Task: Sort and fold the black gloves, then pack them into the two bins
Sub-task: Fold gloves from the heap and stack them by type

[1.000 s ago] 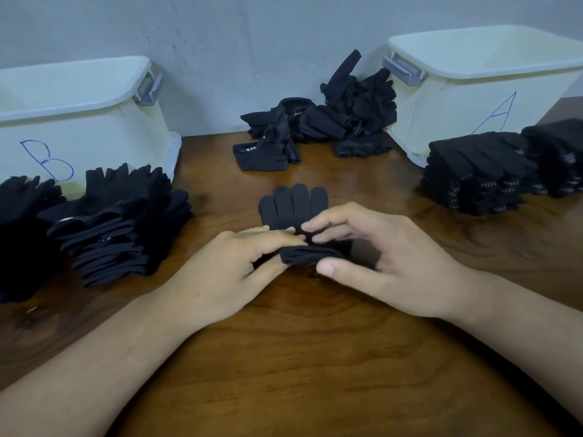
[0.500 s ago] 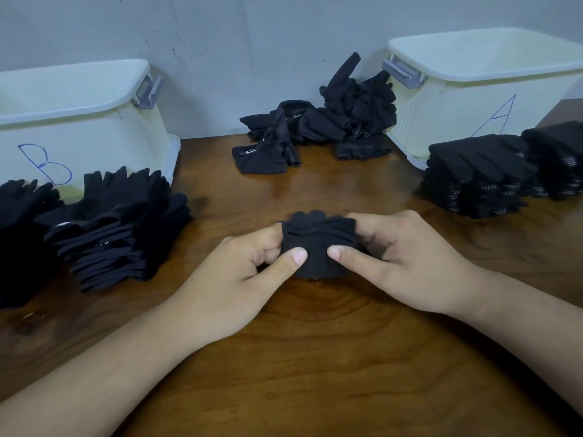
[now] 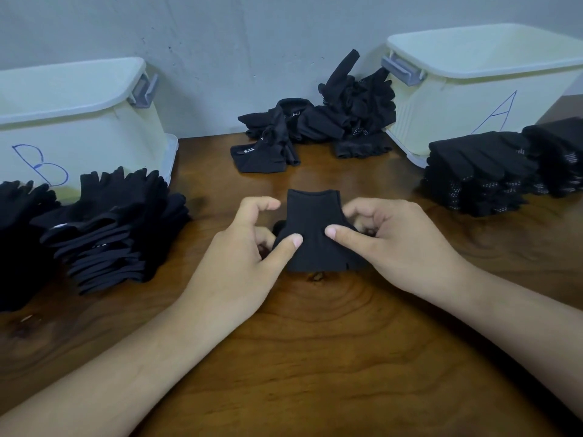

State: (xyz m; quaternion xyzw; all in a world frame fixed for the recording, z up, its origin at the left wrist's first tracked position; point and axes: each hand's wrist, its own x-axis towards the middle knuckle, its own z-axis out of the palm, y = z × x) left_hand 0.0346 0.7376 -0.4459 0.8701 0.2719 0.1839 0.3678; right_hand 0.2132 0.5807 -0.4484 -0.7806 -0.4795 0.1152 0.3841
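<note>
Pinching a folded black glove at centre frame, the left hand and right hand each curl thumb and fingers round its sides.

Bare left hand, bare right hand, short fingernails

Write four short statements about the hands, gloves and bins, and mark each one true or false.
1. The left hand and the right hand both pinch the glove. True.
2. Bin A stands on the person's left. False: it stands on the right, and bin B is on the left.
3. A loose pile of gloves lies between the bins. True.
4. The stack in front of bin A is plain black. False: its gloves show white dots.
</note>
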